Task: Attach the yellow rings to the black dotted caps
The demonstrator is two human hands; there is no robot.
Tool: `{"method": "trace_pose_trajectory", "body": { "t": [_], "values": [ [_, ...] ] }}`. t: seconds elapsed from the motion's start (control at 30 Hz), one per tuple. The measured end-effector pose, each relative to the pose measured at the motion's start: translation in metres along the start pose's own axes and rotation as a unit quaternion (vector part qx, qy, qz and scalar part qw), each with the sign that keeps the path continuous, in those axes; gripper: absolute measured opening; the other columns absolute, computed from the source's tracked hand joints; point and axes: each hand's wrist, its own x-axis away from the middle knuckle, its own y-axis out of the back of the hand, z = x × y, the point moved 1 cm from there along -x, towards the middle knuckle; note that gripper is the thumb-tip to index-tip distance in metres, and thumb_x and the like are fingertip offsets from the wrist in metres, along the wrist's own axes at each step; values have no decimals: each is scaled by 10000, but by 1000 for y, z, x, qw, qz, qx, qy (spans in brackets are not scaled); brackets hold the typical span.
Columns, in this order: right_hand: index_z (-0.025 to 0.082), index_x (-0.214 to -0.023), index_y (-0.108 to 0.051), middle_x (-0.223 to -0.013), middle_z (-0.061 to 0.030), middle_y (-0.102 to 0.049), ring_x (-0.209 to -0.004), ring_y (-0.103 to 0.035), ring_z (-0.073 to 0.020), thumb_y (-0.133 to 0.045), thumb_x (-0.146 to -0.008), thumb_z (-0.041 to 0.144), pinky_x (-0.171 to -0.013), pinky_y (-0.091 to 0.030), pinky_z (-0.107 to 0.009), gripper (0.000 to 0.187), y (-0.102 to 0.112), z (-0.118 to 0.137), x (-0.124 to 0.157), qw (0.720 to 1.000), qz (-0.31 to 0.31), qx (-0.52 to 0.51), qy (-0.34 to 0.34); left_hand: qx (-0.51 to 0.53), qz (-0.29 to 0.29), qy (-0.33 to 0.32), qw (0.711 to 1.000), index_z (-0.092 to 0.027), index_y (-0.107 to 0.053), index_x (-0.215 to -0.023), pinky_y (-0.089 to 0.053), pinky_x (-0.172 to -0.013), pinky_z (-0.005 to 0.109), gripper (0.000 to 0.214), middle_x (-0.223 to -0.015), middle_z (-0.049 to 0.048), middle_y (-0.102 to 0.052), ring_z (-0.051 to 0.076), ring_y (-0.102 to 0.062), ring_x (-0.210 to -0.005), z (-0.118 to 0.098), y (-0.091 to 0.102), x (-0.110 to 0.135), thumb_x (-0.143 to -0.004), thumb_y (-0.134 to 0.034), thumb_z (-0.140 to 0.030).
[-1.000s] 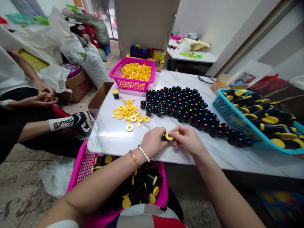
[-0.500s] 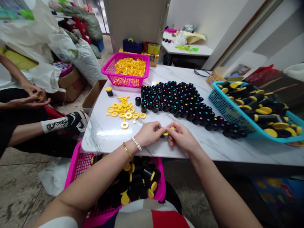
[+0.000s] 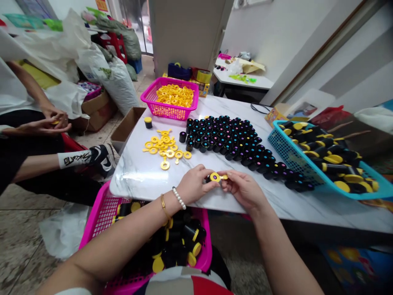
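My left hand (image 3: 194,185) and my right hand (image 3: 243,189) meet above the near edge of the white marble table (image 3: 144,174). Between their fingertips they pinch a small black tube with a yellow ring cap (image 3: 215,177). Both hands are closed on it. A loose pile of yellow ring caps (image 3: 166,148) lies on the table to the left. Several rows of upright black tubes (image 3: 233,141) stand behind the hands.
A pink basket of yellow caps (image 3: 172,98) stands at the far table edge. A blue basket of finished capped tubes (image 3: 325,157) is at right. Another pink basket of tubes (image 3: 107,213) sits below the table by my lap. A seated person's hands (image 3: 52,121) work at left.
The hands stay together on the tube and cap, turning it slightly so the yellow ring shows more. The camera view has shifted a little.
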Motion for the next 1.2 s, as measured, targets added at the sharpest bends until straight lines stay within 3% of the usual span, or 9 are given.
{"method": "trace_pose_trajectory", "body": {
  "t": [0.1, 0.27, 0.4, 0.57, 0.77, 0.87, 0.97, 1.07, 1.2],
  "values": [
    [148, -864, -638, -581, 16, -590, -453, -512, -78, -712, -735, 363, -422, -428, -175, 261, 6, 7, -8, 998, 44, 19, -50, -39, 33, 11, 999, -194, -647, -973, -430, -697, 251, 282, -859, 20, -531, 144, -543, -746, 0, -1, 0, -844, -569, -433],
    [181, -899, -544, -485, 104, -464, -315, -308, -36, -704, -743, 387, -297, -179, -142, 304, -10, 21, -23, 974, 121, 168, -95, -88, 71, 11, 994, -226, -631, -1013, -450, -699, 256, 259, -929, 15, -546, 156, -572, -787, -5, -2, 3, -837, -575, -406],
    [191, -914, -499, -492, 109, -439, -380, -346, -52, -623, -820, 397, -365, -221, -147, 257, -17, 19, -16, 962, 103, 248, -49, -116, 64, 29, 991, -214, -623, -986, -456, -653, 266, 264, -932, 17, -561, 166, -586, -765, -10, -3, 3, -851, -532, -421],
    [228, -1177, -440, -571, 87, -478, -454, -468, -108, -511, -879, 377, -444, -360, -208, 341, -25, 9, 13, 942, 55, 330, 37, -119, 69, 52, 989, -181, -616, -990, -467, -656, 281, 296, -910, 47, -585, 189, -603, -767, -16, -2, 8, -836, -537, -421],
    [224, -1016, -486, -546, 94, -443, -478, -450, -100, -595, -805, 222, -482, -329, -212, 238, -59, -12, 55, 877, 11, 457, 149, -117, 213, -10, 970, -164, -656, -845, -448, -623, 267, 175, -762, 52, -642, 193, -607, -699, -16, 47, 22, -722, -640, -288],
    [223, -1024, -488, -546, 94, -465, -471, -460, -99, -611, -775, 194, -492, -346, -212, 279, -80, -25, 65, 862, 70, 478, 154, -177, 75, 64, 979, -176, -659, -906, -453, -705, 292, 210, -826, 54, -657, 206, -610, -782, 1, 82, 3, -751, -632, -315],
    [218, -1118, -492, -607, 81, -511, -514, -489, -105, -700, -725, 233, -504, -367, -208, 444, -95, -36, 63, 855, 133, 481, 140, -220, -83, 137, 962, -178, -629, -956, -450, -760, 306, 285, -938, 64, -637, 209, -600, -848, 21, 95, -27, -782, -618, -404],
    [207, -1148, -512, -620, 70, -519, -517, -486, -105, -694, -752, 264, -513, -380, -211, 439, -99, -40, 58, 858, 142, 472, 146, -238, -106, 161, 952, -179, -603, -957, -452, -725, 295, 385, -949, 62, -621, 212, -595, -851, 35, 83, -50, -741, -651, -495],
    [211, -971, -610, -625, 27, -570, -529, -516, -120, -589, -844, 257, -543, -407, -232, 136, -93, -26, 54, 852, 140, 467, 191, -236, -106, 156, 953, -193, -601, -953, -451, -685, 279, 305, -976, 48, -599, 196, -591, -841, 44, 68, -58, -759, -647, -424]
  ]
}}
